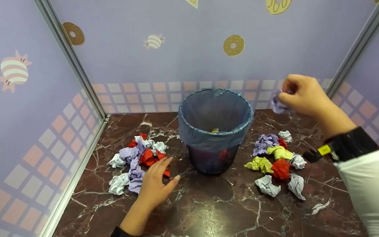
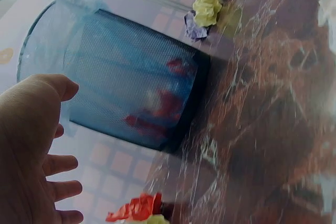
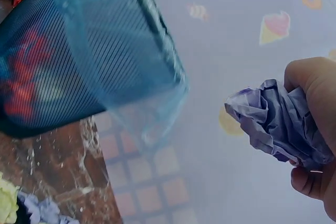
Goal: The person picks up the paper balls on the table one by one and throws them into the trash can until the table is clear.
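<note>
White sleeve (image 1: 368,197) at right; lined bin (image 1: 213,141) between paper piles (image 1: 280,169).

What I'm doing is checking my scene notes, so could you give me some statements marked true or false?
1. The right grip holds purple paper. True.
2. The left grip holds yellow paper. False: the left grip holds nothing.
3. The bin stands between the left paper cluster and the right paper cluster. True.
4. The bin lies on its side. False: it stands upright.
5. A blue liner covers the bin's rim. True.
</note>
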Tool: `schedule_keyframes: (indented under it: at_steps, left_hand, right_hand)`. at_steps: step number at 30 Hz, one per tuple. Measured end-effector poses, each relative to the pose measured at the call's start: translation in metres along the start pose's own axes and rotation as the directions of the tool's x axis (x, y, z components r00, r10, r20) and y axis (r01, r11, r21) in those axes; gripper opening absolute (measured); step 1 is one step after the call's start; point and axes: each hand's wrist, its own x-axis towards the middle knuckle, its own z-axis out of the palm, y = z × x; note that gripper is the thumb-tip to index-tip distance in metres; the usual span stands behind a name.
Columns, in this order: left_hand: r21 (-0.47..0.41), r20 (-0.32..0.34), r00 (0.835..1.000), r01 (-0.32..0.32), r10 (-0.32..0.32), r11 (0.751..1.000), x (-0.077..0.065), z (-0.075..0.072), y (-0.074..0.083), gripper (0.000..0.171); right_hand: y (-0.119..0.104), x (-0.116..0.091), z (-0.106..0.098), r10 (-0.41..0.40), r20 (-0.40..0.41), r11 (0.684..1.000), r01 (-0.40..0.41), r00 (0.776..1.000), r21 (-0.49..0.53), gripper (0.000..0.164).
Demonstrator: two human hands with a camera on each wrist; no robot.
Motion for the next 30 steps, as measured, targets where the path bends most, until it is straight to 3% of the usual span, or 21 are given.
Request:
schedule_keyframes:
  at_steps: [8, 15, 20, 25, 30]
  left_hand:
    - [-0.014, -0.034, 0.998, 0.058, -0.058, 0.998, -0.001, -0.013, -0.009, 0.069]
    - [-0.02, -0.041, 0.995, 0.087, -0.088, 0.996, -0.007, -0.018, -0.015, 0.067]
    - [-0.038, -0.035, 0.991, 0.128, -0.129, 0.991, -0.011, -0.021, -0.018, 0.067]
    - [-0.05, -0.023, 0.989, 0.142, -0.143, 0.989, -0.012, -0.021, -0.017, 0.068]
    - [-0.05, -0.031, 0.989, 0.141, -0.143, 0.989, -0.012, -0.022, -0.018, 0.068]
  right_hand:
    - [-0.039, 0.034, 0.022, -0.085, -0.07, 0.996, 0.087, 0.994, 0.019, 0.013]
    - [-0.074, 0.054, 0.061, -0.081, 0.043, 0.993, 0.077, 0.996, 0.091, 0.013]
    - [-0.096, 0.068, 0.09, -0.162, 0.023, 0.986, 0.161, 0.987, 0.051, 0.011]
    - [-0.11, 0.074, 0.11, -0.271, -0.006, 0.962, 0.271, 0.963, 0.017, 0.01]
    - [-0.114, 0.072, 0.124, -0.29, 0.005, 0.956, 0.29, 0.957, 0.041, 0.01]
